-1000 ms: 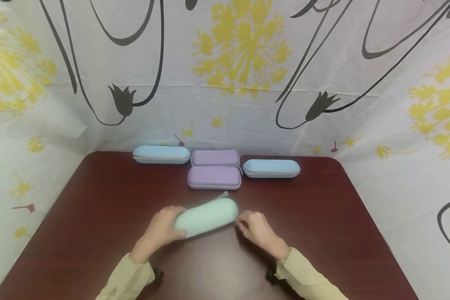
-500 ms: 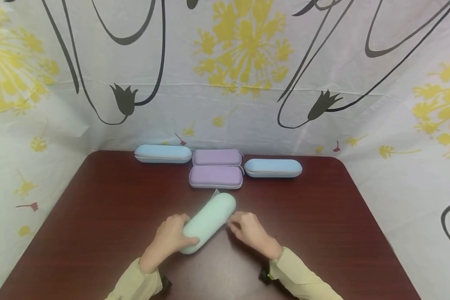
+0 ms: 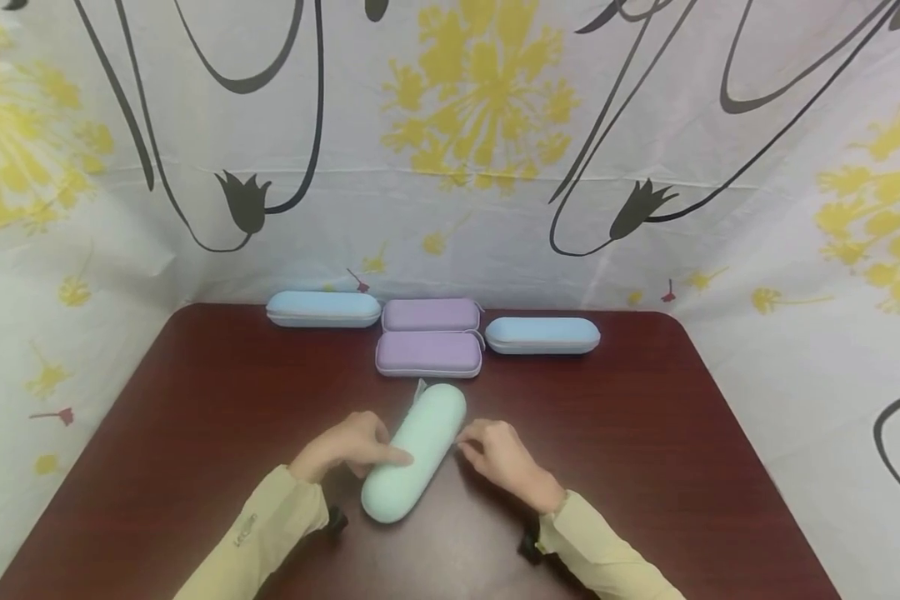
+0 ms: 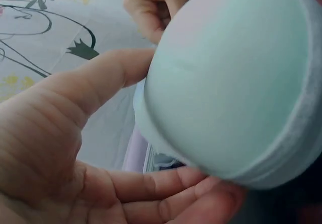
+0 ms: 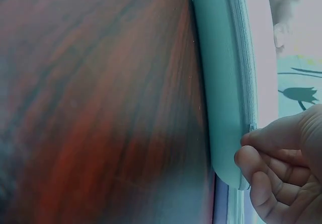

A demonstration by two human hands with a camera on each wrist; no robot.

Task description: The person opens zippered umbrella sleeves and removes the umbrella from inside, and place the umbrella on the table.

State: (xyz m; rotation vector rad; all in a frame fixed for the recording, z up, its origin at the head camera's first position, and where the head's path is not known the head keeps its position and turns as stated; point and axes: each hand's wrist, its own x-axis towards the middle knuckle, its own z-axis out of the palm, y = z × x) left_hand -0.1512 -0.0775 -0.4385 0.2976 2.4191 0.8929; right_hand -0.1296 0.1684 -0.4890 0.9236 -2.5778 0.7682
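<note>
A mint-green glasses case [image 3: 420,450] with a zipper round its side lies slantwise on the table between the hands, far end to the right. My left hand [image 3: 356,443] grips its left side toward the near end, thumb over the top. In the left wrist view, the left hand's fingers [image 4: 166,191] curl along the lower edge of the case [image 4: 226,83]. At the case's right side, near the far end, my right hand [image 3: 498,457] pinches the zipper pull [image 5: 252,127] between thumb and forefinger. A strap loop [image 3: 421,388] sticks out at the far left of the case.
Two purple cases [image 3: 429,355] lie one behind the other just beyond the green one. Light blue cases stand to their left [image 3: 322,309] and right [image 3: 542,336]. Behind the dark red wooden table [image 3: 607,417] hangs a flower-patterned cloth [image 3: 450,208].
The green case has turned, its near end swinging toward the body. My left hand has shifted its hold along it. The right hand has moved slightly left, staying at the case's edge.
</note>
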